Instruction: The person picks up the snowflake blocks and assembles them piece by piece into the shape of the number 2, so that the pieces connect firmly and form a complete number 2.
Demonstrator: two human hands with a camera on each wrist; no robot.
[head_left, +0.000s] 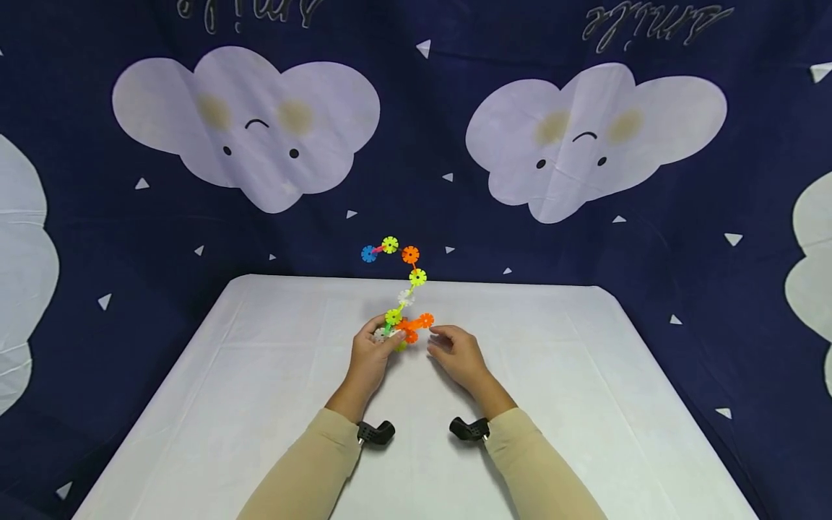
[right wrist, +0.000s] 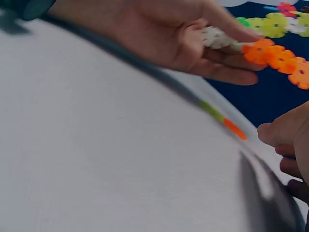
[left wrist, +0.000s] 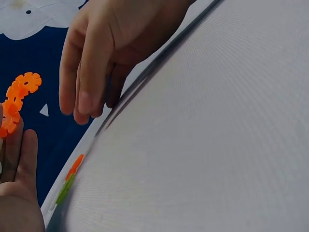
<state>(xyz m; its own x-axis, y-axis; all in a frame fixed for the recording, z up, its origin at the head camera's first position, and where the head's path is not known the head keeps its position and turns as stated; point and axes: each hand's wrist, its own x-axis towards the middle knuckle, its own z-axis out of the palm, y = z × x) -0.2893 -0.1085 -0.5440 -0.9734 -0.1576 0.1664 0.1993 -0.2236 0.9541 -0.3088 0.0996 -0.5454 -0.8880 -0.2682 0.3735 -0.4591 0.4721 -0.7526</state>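
Observation:
A chain of linked plastic snowflake discs (head_left: 418, 277) in yellow, orange, blue, white and green arcs up from my left hand (head_left: 369, 354). Thumb and fingers of that hand pinch it near its lower end, at a white disc (right wrist: 217, 37). From there a short run of orange discs (right wrist: 281, 59) sticks out toward the right. My right hand (head_left: 460, 354) is beside this orange end, its fingers loosely bent and holding nothing. The wrist views show a gap between it and the chain. Part of the chain is hidden behind the left thumb.
An orange disc (left wrist: 75, 166) and a green disc (left wrist: 65, 189) lie flat on the white table (head_left: 260, 404), below the hands. Behind the table's far edge hangs a dark blue cloth (head_left: 416, 144) with clouds and small triangles.

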